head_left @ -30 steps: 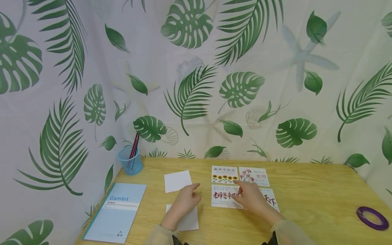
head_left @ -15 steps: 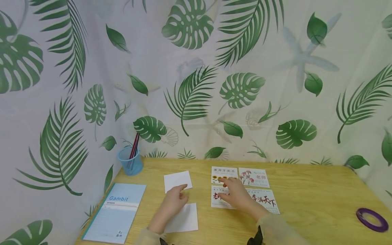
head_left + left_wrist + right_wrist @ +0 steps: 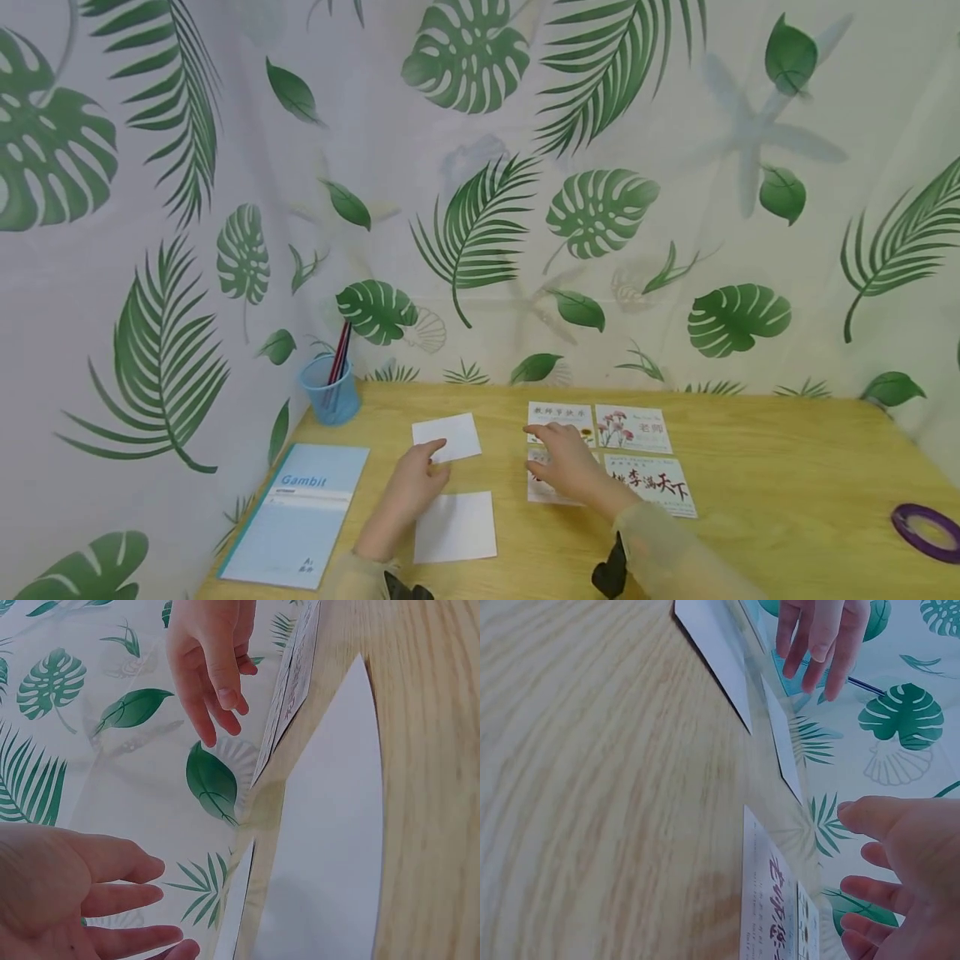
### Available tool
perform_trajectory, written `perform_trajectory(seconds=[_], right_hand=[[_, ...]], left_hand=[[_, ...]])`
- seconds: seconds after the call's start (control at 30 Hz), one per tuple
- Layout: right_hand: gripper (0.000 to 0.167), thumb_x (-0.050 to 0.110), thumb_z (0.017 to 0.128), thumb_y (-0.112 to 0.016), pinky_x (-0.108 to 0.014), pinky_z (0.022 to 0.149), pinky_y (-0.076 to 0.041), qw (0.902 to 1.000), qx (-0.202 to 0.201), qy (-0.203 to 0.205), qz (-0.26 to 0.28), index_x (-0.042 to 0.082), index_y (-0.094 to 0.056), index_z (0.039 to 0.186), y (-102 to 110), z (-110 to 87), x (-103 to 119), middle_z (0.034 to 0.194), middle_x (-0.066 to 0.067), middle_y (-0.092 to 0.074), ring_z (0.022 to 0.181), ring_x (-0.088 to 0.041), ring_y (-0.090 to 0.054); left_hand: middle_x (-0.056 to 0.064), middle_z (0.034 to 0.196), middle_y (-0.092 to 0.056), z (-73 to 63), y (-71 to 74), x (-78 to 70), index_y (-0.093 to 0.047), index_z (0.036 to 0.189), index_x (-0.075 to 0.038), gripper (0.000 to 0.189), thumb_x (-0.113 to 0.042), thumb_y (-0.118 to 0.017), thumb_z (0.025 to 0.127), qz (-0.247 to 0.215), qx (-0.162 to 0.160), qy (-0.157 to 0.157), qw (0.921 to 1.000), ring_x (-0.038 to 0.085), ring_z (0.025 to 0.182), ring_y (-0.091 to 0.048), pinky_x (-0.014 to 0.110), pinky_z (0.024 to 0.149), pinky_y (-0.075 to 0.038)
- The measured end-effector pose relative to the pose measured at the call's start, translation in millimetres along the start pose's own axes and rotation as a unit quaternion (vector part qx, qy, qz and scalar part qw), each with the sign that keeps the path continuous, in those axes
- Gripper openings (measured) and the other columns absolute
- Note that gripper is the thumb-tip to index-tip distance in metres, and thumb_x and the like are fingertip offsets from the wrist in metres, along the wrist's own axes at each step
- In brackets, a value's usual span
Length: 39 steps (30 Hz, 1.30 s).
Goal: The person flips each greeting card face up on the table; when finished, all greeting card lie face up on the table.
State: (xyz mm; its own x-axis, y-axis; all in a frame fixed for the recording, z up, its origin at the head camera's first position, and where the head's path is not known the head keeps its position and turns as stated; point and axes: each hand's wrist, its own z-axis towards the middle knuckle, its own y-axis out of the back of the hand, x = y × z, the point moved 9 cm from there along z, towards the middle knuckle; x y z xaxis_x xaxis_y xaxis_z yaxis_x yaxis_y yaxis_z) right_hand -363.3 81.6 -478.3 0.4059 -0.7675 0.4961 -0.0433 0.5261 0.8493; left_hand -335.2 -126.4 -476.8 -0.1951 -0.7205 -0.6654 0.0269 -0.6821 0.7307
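Note:
My left hand [image 3: 408, 492] hovers at the left of two blank white cards, the far one [image 3: 456, 432] and the near one [image 3: 456, 529]. Its fingers are loosely bent with nothing between them, as the left wrist view [image 3: 90, 900] shows. Over the printed cards is my right hand [image 3: 573, 471], also holding nothing, fingers relaxed. It partly covers the sunflower card [image 3: 557, 412] and a card with red writing [image 3: 547, 493]. To its right lie a pink-flower card [image 3: 651, 427] and another red-lettered card [image 3: 652, 492]. Both hands appear raised above the table in the wrist views.
A light blue notebook [image 3: 300, 517] lies at the left edge of the wooden table [image 3: 780, 483]. Behind it a blue mesh cup [image 3: 330, 396] holds pencils [image 3: 341, 354]. A purple ring-shaped roll [image 3: 926, 533] lies far right. A leaf-patterned cloth [image 3: 495, 350] hangs behind the table.
Both hands have moved left: the left hand away from the near blank card, the right across the printed cards, uncovering the lower right one. The head view has shifted slightly. The cards stay put.

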Motion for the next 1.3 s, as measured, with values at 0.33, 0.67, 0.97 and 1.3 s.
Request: perform_trajectory(seconds=[0.33, 0.67, 0.97, 1.3], right_hand=[[0.044, 0.01, 0.088, -0.072, -0.059, 0.109, -0.034, 0.9987, 0.022, 0.04, 0.023, -0.002, -0.06, 0.128, -27.2, 5.0, 18.6, 0.127, -0.02, -0.064, 0.123, -0.043, -0.053], [0.045, 0.017, 0.09, -0.071, -0.057, 0.109, -0.037, 0.999, 0.034, 0.028, -0.007, 0.003, -0.06, 0.131, -38.0, 14.6, 20.6, 0.13, -0.016, -0.064, 0.127, -0.044, -0.048], [0.046, 0.022, 0.091, -0.068, -0.064, 0.107, -0.035, 0.9968, 0.054, 0.034, -0.048, -0.002, -0.061, 0.129, -48.6, 23.1, 29.3, 0.134, -0.021, -0.059, 0.132, -0.047, -0.043], [0.047, 0.027, 0.093, -0.064, -0.07, 0.107, -0.032, 0.9962, 0.078, -0.001, -0.04, 0.0, -0.061, 0.132, -56.2, 25.4, 30.0, 0.142, -0.02, -0.053, 0.139, -0.049, -0.032]], left_hand=[[0.03, 0.127, -0.06, -13.5, 11.2, 20.9, -0.058, 0.128, 0.01, 0.044, -0.003, -0.064, 0.087, 0.029, -0.02, 0.006, 0.9994, 0.047, 0.121, -0.054, 0.057, 0.103, -0.045], [0.031, 0.128, -0.059, -14.6, 17.9, 36.5, -0.057, 0.129, 0.009, 0.045, -0.006, -0.066, 0.087, 0.053, -0.023, 0.019, 0.9982, 0.048, 0.122, -0.054, 0.057, 0.104, -0.044], [0.033, 0.128, -0.058, -15.0, 19.4, 44.9, -0.059, 0.125, 0.01, 0.044, -0.013, -0.068, 0.088, 0.116, -0.014, 0.044, 0.9922, 0.052, 0.122, -0.051, 0.062, 0.106, -0.038], [0.034, 0.136, -0.051, -11.9, 7.6, 50.0, -0.062, 0.125, 0.008, 0.047, -0.021, -0.068, 0.089, 0.137, 0.021, 0.081, 0.9871, 0.056, 0.127, -0.041, 0.063, 0.107, -0.034]])
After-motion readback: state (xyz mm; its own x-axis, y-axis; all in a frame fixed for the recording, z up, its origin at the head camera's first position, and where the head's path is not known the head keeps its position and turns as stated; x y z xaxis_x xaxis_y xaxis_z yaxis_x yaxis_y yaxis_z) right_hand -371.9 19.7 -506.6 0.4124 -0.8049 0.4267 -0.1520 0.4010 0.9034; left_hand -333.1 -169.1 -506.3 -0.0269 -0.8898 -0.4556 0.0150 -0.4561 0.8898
